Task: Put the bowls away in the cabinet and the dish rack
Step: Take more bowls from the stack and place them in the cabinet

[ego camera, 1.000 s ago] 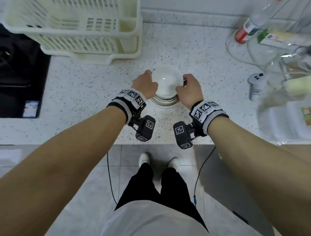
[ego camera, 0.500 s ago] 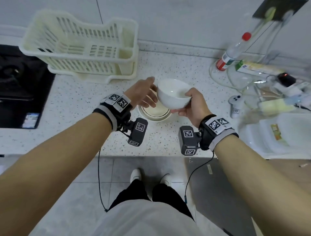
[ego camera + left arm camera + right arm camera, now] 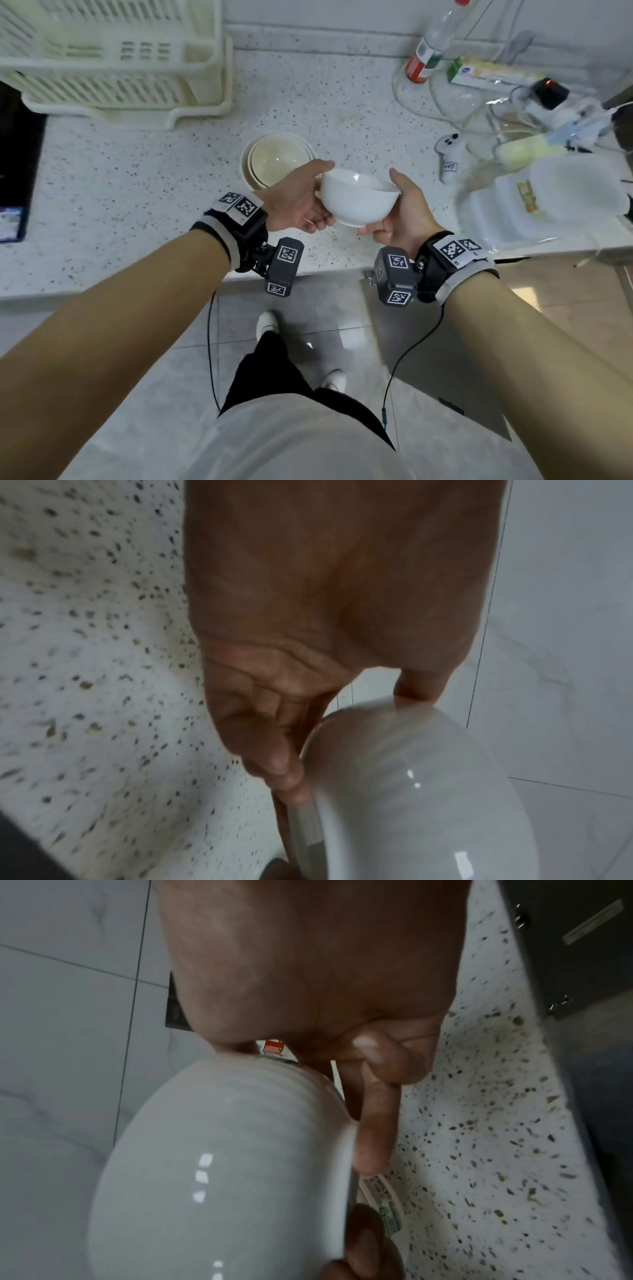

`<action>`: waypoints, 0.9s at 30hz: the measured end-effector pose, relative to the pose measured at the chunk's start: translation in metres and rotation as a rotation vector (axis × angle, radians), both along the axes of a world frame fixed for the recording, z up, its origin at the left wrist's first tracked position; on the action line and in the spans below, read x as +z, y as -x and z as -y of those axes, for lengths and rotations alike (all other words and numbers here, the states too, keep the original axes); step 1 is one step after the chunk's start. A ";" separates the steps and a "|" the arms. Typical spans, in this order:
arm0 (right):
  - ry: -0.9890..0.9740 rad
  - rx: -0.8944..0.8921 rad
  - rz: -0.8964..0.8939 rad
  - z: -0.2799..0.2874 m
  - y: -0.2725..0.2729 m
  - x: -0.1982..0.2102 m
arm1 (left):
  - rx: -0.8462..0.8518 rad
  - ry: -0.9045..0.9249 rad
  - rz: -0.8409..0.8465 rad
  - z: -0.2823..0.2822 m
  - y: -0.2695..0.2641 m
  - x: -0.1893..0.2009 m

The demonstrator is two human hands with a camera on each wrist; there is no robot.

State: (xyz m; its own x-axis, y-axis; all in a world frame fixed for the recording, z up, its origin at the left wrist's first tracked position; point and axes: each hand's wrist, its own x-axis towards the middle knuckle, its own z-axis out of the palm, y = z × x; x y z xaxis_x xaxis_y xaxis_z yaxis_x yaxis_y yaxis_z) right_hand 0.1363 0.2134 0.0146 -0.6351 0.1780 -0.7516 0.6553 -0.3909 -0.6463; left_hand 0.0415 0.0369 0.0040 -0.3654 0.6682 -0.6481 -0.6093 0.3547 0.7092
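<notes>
I hold a white bowl (image 3: 356,204) upright in the air between both hands, above the front part of the speckled counter (image 3: 137,192). My left hand (image 3: 306,200) grips its left side, thumb on the rim and fingers under the base. My right hand (image 3: 397,210) grips the right side the same way. In the left wrist view the bowl (image 3: 428,791) lies against my fingers (image 3: 284,764); in the right wrist view the bowl (image 3: 222,1164) fills the lower left. A stack of cream bowls (image 3: 277,159) stands on the counter just behind my left hand. The cream dish rack (image 3: 113,61) stands at the back left.
A bottle with a red label (image 3: 424,58), a white controller (image 3: 448,154) and clear plastic containers (image 3: 548,202) crowd the right of the counter. A black stove (image 3: 13,154) borders the left. The counter's front edge (image 3: 137,291) runs below my wrists.
The white bowl has come up off the stack and back toward the counter's front edge, both hands still on it. The stack stays where it was.
</notes>
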 end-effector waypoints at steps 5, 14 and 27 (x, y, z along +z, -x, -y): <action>0.027 -0.087 -0.089 -0.021 -0.048 0.003 | 0.106 0.021 0.008 -0.026 -0.047 0.013; -0.029 -0.167 -0.144 -0.073 -0.174 -0.018 | 0.157 0.063 0.024 -0.076 -0.181 -0.001; -0.411 0.104 -0.058 -0.074 -0.258 -0.076 | 0.186 0.257 0.012 -0.074 -0.264 -0.058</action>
State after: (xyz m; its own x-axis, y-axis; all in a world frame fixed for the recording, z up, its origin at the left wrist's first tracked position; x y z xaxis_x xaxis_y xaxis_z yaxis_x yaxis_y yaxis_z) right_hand 0.3945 0.2871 -0.0611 -0.7046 0.3878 -0.5943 0.6358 -0.0269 -0.7714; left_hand 0.3059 0.1109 -0.0539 -0.4571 0.4043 -0.7922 -0.6887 0.4028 0.6029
